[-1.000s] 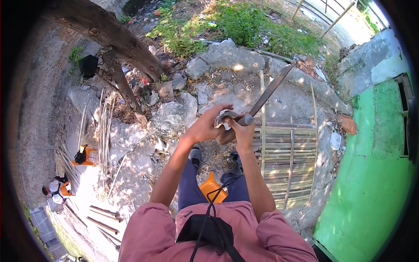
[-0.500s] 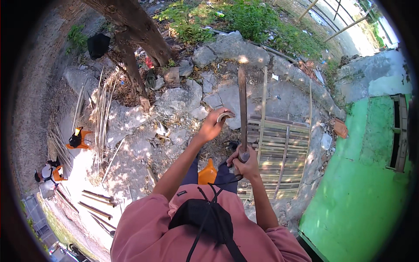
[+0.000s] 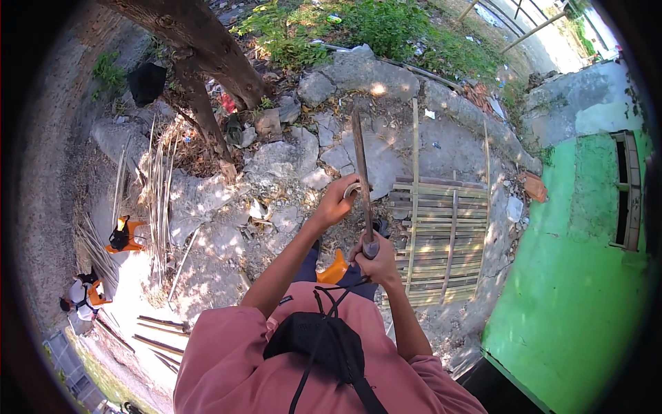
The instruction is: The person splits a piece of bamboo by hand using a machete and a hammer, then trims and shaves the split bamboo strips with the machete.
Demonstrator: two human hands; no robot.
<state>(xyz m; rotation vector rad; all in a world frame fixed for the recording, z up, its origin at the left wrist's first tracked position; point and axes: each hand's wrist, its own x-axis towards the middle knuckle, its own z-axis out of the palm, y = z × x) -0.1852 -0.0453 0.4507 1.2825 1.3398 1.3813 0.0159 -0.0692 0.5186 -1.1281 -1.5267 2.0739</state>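
My right hand [image 3: 378,260] is wrapped round the near end of a long brown wooden stick [image 3: 362,155], which has a thicker greyish butt. The stick points away from me, its far end leaning slightly left. Closed on a short, curved, pale-edged piece [image 3: 350,189], my left hand [image 3: 334,202] is beside the stick's middle. Whether that piece touches the stick I cannot tell. A dark cord [image 3: 355,282] hangs near my right wrist. Below my hands, part of an orange plastic seat [image 3: 335,268] shows between my legs.
A slatted bamboo panel [image 3: 434,241] lies on the ground to the right, near a green wall [image 3: 545,276]. Ahead are broken concrete slabs [image 3: 372,72] and a tree trunk [image 3: 200,41]. Bamboo strips [image 3: 160,207] lie left. Farther left, a person [image 3: 86,297] is near orange chairs [image 3: 127,234].
The stick's far end has swung left, and my right hand has shifted slightly left and up. The curved piece in my left hand is now closer to the stick.
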